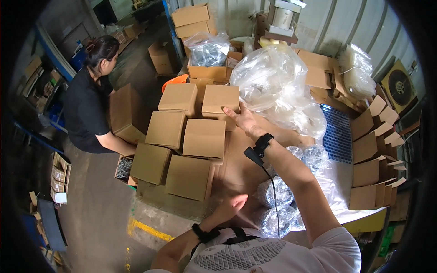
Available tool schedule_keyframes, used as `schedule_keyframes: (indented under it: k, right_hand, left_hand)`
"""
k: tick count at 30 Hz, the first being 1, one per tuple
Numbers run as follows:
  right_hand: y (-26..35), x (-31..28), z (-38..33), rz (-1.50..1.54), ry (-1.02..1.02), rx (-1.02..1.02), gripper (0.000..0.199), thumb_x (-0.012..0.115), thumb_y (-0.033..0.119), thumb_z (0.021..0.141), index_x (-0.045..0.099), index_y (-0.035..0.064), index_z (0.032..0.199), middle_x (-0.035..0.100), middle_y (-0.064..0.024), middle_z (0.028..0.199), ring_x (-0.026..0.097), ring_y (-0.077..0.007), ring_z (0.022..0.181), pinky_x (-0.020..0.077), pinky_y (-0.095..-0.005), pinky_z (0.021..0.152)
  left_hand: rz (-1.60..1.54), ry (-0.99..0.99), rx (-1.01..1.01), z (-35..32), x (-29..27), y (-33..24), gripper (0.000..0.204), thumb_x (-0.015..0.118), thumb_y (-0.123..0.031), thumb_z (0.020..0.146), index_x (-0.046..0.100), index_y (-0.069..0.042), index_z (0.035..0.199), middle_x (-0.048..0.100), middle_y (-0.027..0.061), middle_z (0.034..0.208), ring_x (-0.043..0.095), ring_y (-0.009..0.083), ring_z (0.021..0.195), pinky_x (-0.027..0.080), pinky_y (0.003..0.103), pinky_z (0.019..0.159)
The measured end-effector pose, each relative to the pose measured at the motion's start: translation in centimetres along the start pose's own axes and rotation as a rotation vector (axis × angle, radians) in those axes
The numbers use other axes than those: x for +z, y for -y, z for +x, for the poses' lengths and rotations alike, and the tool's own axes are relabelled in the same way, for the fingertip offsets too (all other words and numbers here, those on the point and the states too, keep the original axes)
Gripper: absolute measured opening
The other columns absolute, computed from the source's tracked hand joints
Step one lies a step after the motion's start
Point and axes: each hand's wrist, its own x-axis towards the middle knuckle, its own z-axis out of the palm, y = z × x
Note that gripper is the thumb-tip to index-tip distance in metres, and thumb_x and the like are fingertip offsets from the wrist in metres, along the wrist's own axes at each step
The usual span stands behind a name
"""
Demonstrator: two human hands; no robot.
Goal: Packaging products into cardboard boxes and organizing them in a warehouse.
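Note:
Several closed brown cardboard boxes stand in two columns on the table, among them a near right box (187, 177) and a far right box (220, 100). Against that far right box rests my right hand (246, 122), thumb on its near edge and the fingers spread along its right side. My left hand (231, 204) is held low, close to my body and just right of the near boxes. Nothing shows in it, though its fingers are blurred and partly hidden. Beside my right forearm lie bubble-wrapped bundles (276, 193) on the table.
A large clear plastic bag (273, 77) lies at the back. Open cardboard boxes (366, 148) line the right edge, beside a blue dimpled tray (337, 132). At left a co-worker (88, 102) leans over a brown carton (125, 111). A crate of metal parts (124, 168) sits beyond the boxes.

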Motion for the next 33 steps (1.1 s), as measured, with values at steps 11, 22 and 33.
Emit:
schedule_keyframes:
  k: [11,22,33]
  right_hand:
    - [2.1,4.0,-0.1,-0.208,-0.032,0.037,0.097,0.068,0.057,0.079,0.026,-0.0037,0.142,0.056,-0.0252,0.125,0.054,-0.0354,0.119,0.043,-0.0352,0.099]
    - [-0.2,4.1,-5.9,0.432,0.117,0.132,0.089,0.048,0.063,0.089,0.023,0.0005,0.147,0.033,-0.0171,0.148,0.031,-0.0253,0.137,0.0274,-0.0367,0.111]
    - [0.3,9.4,-12.2,0.907,-0.052,0.093,0.067,0.035,0.058,0.097,0.032,0.0125,0.146,0.038,-0.0058,0.147,0.037,-0.0204,0.133,0.0317,-0.035,0.109]
  left_hand:
    - [-0.345,-0.443,-0.581,-13.2,-10.2,1.7,0.033,0.056,-0.024,0.094,0.06,0.001,0.116,0.068,0.0145,0.1,0.069,0.0237,0.088,0.055,0.035,0.081]
    - [-0.184,-0.94,0.144,-9.5,-31.0,-5.0,0.04,0.046,-0.032,0.097,0.056,-0.001,0.12,0.064,0.0091,0.107,0.059,0.017,0.087,0.046,0.031,0.081]
    - [-0.225,-0.254,-0.396,-0.7,-36.3,-8.8,0.078,0.026,-0.064,0.096,0.032,-0.003,0.143,0.056,0.0097,0.127,0.053,0.0178,0.113,0.044,0.032,0.095]
